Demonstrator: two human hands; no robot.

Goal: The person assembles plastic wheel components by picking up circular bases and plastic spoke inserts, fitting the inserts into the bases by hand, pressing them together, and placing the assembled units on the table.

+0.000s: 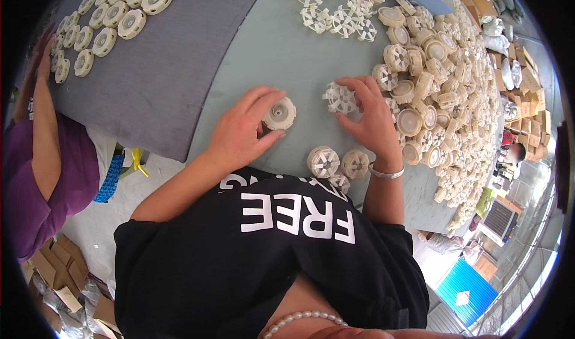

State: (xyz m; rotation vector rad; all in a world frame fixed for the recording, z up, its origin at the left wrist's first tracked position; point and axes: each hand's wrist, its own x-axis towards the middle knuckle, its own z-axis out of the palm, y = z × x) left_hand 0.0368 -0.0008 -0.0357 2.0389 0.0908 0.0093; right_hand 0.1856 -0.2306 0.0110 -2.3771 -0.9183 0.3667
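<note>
Round cream cap (pixel 280 114) sits pinched in left hand (pixel 242 132) fingers on the tabletop (pixel 281 51). Right hand (pixel 372 120) fingers pinch a spoked insert (pixel 339 97). Judged step: pairing parts; the next move calls for aligning insert over cap.

A person's left hand (pixel 242 132) grips a round cream plastic cap (pixel 280 114) on a pale green table (pixel 269 45). Just right of the cap, the right hand (pixel 371 117) grasps a white spoked insert (pixel 339 97). Below the cap lie 3 assembled caps (pixel 337 166). Far right of it, a heap of caps (pixel 443 87).
</note>
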